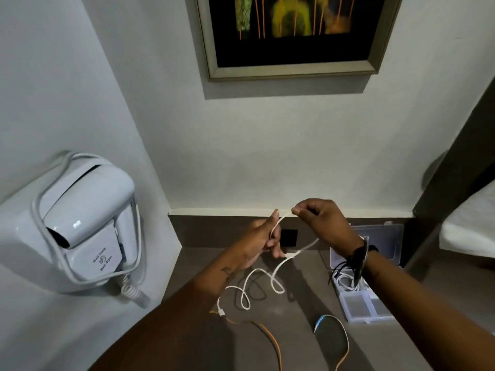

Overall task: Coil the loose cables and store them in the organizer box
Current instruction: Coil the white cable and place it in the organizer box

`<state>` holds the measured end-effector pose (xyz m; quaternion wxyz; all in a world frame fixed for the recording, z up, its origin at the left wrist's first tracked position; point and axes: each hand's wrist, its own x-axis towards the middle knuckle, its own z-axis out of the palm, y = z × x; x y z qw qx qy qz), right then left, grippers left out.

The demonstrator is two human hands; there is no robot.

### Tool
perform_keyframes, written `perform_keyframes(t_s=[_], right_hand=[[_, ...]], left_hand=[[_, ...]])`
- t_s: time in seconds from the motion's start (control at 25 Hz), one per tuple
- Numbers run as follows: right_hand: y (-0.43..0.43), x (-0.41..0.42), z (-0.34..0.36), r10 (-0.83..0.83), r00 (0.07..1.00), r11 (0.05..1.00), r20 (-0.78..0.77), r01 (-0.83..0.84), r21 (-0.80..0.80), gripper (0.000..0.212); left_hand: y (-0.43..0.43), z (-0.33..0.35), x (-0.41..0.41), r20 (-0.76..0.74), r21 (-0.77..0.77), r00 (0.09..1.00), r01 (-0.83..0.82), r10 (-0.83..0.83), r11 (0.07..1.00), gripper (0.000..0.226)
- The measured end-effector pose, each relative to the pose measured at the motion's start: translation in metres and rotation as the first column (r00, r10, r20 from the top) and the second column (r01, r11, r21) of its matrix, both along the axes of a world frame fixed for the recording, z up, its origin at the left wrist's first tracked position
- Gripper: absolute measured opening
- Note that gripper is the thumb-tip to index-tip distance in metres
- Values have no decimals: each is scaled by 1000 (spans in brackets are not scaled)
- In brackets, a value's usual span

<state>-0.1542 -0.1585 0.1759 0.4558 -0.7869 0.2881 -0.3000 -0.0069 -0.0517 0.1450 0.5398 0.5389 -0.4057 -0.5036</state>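
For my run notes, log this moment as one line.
left hand: gripping white cable | right hand: pinching it | organizer box: open, holds white cable | orange cable: loose

We see two bare forearms with no sleeves reaching either wrist. On the inner side of our left forearm, just below the wrist, sits a small dark tattoo [227, 271]; its design is too small to read. Our left hand [258, 243] wears no ring that we can make out. Around our right wrist we have a dark band [357, 257], and loose black threads [338, 269] hang from it in a short tassel. Our right hand [325, 222] shows short, plain nails on its fingers [297, 211].
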Motion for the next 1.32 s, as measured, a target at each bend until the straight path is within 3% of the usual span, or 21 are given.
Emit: perform_keyframes(t_s=[0.12,0.24,0.32,0.4,0.48,0.56,0.68,0.76,0.84,0.92,1.0,1.04,1.16,1.2,1.32], right_hand=[[-5,1,12,-94,994,979,47,101,-177,23],[5,6,7,-158,984,959,84,174,-225,27],[19,6,1,-137,990,953,-33,123,-277,33],[43,4,-9,40,961,943,-274,-127,-308,34],[68,1,-12,199,880,886,-431,-350,-306,29],[76,-4,1,183,862,826,-473,-396,-402,21],[70,-14,38,94,882,750,-462,-368,-550,15],[62,-20,61,53,908,708,-415,-327,-626,14],[49,-23,77,49,943,678,-330,-274,-682,11],[37,-23,81,119,972,716,-204,-226,-660,10],[37,-24,72,179,981,834,-76,-192,-517,12],[44,-24,61,183,980,869,-82,-200,-453,13],[83,-18,31,272,901,835,-339,-396,-382,16],[92,-17,33,302,869,819,-391,-446,-360,20],[93,-24,59,444,792,831,-418,-539,-138,34]], left_hand=[[13,28,3,-275,-83,957,72,-93,994,35],[27,39,5,-433,-120,887,118,-159,986,24],[30,46,5,-540,-146,836,23,-100,989,24],[28,52,6,-622,-139,780,-192,65,971,21],[27,53,6,-546,-145,802,-373,240,916,20],[30,48,-2,-244,-178,893,-424,377,888,25],[40,37,-19,227,-276,901,-305,370,912,23],[48,41,-28,396,-274,870,-192,293,942,29],[55,50,-29,415,-166,887,-147,204,975,37],[65,60,-26,318,-47,944,-79,90,996,42],[74,75,-23,-9,-107,1000,6,-7,994,35],[74,82,-22,-190,-182,982,-26,-10,983,30],[64,92,-22,-519,-231,827,-379,216,896,20],[61,91,-24,-512,-206,793,-487,331,848,18],[59,80,-35,-158,-217,768,-640,620,737,16]])
